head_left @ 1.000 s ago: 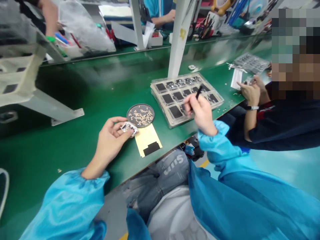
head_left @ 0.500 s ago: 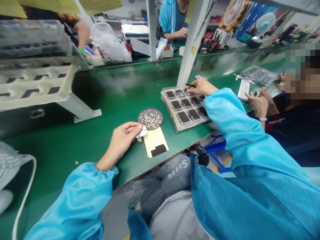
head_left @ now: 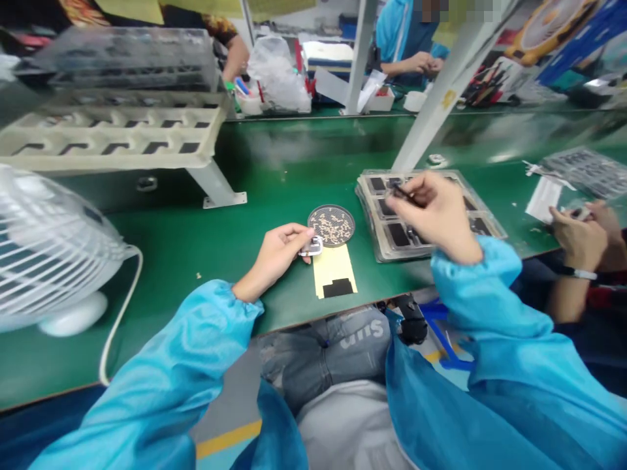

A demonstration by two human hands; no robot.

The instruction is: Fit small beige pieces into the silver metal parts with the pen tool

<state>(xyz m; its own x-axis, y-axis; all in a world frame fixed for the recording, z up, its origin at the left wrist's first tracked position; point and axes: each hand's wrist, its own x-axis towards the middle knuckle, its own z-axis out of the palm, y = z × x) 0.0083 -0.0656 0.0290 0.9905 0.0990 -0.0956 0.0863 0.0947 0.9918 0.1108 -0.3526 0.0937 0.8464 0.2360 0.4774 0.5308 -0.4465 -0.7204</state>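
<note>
My left hand (head_left: 279,256) pinches a small white, rounded part (head_left: 313,246) with a dark piece on it, just at the near left rim of a round dish (head_left: 331,206) of tiny pale pieces. Above a clear plastic tray (head_left: 406,253) with dark squares in its compartments, my right hand (head_left: 438,215) is closed around a thin black tool (head_left: 402,192), possibly tweezers. Whether its tip grips anything is too blurred to tell. Below the dish lies a yellow sheet (head_left: 334,264) with a black stepped strip (head_left: 337,287) at its near end.
A white fan (head_left: 53,254) with a cable stands at left. Behind it, a cream rack (head_left: 112,155) rests on a metal leg (head_left: 215,183). A slanted white post (head_left: 435,108) rises behind the tray. At right, a co-worker's hands (head_left: 580,232) work near another tray (head_left: 588,171).
The view has swung left, bringing more of the fan in. My right hand has come from the tray's back rows toward me, still with the black tool. My left hand keeps the white part by the dish.
</note>
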